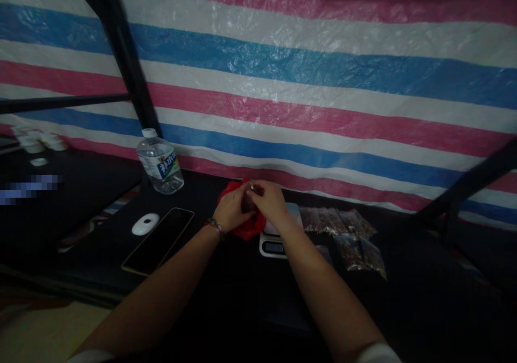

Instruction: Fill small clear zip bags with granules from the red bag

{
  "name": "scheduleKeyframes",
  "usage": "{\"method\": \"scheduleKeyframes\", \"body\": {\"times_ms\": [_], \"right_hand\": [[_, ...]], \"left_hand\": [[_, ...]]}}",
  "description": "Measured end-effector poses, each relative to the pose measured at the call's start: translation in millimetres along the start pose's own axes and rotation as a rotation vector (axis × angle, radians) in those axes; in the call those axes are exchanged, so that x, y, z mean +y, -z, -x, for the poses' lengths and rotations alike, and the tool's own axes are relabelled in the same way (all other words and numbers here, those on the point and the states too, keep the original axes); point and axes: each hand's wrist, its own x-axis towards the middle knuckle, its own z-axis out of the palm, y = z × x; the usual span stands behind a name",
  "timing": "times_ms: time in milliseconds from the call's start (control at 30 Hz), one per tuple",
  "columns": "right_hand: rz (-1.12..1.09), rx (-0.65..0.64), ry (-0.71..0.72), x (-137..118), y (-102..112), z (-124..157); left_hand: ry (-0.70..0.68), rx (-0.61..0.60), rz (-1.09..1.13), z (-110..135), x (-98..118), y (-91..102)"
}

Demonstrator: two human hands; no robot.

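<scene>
Striped tarpaulin [323,67] in pink, white and blue hangs behind a dark table [242,298]. Far to the left of the hands stand small white tubs [36,141], blurred. Nearer, still left of the grip and further back, a clear water bottle [160,161] stands upright. A white oval object [145,224] and a dark phone [158,240] lie flat side by side, left of the wrist. The left hand [230,209], a bracelet [214,224] at its wrist, curls closed on a red plastic bag [250,228]. The bag is bunched between both palms, above the table. The right hand [269,201] meets it, fingers pinched at the bag's top; what they pinch is too small to tell. Just below the right hand sits a small scale [273,246]. To the right of the grip lie clear packets [347,234] of brownish contents.
</scene>
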Motion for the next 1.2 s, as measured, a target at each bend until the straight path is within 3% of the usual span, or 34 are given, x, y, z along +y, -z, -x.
{"method": "scheduleKeyframes", "body": {"times_ms": [200, 333, 600, 767, 900, 1067, 1200], "right_hand": [[-0.161, 0.019, -0.062, 11, -4, 4], [-0.101, 0.071, -0.073, 15, 0, 3], [-0.023, 0.163, 0.039, 8, 6, 4], [-0.086, 0.098, -0.026, 14, 4, 4], [-0.082, 0.043, 0.005, 16, 0, 5], [0.008, 0.035, -0.035, 13, 1, 5], [0.067, 0.000, -0.018, 15, 8, 1]], "left_hand": [[0.083, -0.031, -0.030, -2, 0, 0.5], [0.069, 0.011, -0.038, -2, 0, 3.0], [0.040, 0.093, -0.038, -1, -4, -2.8], [0.034, 0.108, -0.019, -1, -5, -4.4], [0.037, 0.072, -0.011, 0, -4, -4.7], [0.043, 0.057, 0.007, 1, -2, -4.4], [0.028, 0.150, 0.224, 1, -1, -6.2]]}}
